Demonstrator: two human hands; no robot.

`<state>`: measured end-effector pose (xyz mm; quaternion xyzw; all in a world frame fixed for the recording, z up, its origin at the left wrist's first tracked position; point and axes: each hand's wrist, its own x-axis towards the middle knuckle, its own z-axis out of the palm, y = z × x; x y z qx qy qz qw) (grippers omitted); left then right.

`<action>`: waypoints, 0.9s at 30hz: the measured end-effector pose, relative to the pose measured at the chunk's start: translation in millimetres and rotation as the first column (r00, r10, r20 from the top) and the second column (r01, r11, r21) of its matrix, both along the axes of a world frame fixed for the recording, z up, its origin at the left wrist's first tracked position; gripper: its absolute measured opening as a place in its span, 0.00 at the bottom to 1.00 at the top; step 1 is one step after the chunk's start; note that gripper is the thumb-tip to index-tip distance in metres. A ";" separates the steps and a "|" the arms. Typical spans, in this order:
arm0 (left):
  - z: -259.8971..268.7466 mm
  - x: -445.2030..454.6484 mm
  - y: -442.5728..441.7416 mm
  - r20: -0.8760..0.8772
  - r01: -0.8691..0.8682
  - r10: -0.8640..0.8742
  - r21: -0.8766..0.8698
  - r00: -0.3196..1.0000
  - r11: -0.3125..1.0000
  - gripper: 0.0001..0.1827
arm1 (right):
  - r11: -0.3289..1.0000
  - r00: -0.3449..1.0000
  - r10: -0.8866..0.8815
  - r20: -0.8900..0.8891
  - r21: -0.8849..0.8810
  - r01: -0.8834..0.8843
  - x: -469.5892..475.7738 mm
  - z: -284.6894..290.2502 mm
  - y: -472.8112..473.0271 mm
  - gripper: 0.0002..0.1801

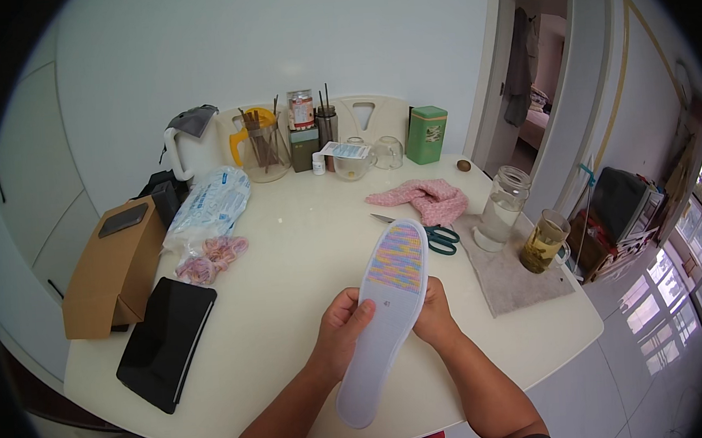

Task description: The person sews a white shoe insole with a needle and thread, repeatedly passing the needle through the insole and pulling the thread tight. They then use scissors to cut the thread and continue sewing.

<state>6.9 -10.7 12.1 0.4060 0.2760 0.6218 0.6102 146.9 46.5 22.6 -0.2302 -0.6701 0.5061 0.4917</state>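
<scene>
A white shoe insole is held tilted above the table's near side, its toe end pointing away from me. Multicoloured yarn stitching in pink, yellow and lilac fills the toe part; the rest is plain white with a small mark. My left hand grips its left edge, thumb on top. At the right edge, my right hand holds it from behind, its fingers mostly hidden. Scissors with dark green handles lie just beyond, partly covered by the insole. A crumpled pink cloth lies behind them.
On the left are a black tablet, a cardboard box with a phone, pink yarn and a plastic bag. A glass jar and a tea mug stand right, by a grey cloth. A pitcher stands behind.
</scene>
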 end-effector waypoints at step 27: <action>5.9 -4.9 -0.4 -0.299 -0.001 0.032 0.102 0.954 0.995 0.06 | 0.980 0.989 -0.104 0.109 -0.159 0.121 13.5 13.7 5.6 0.16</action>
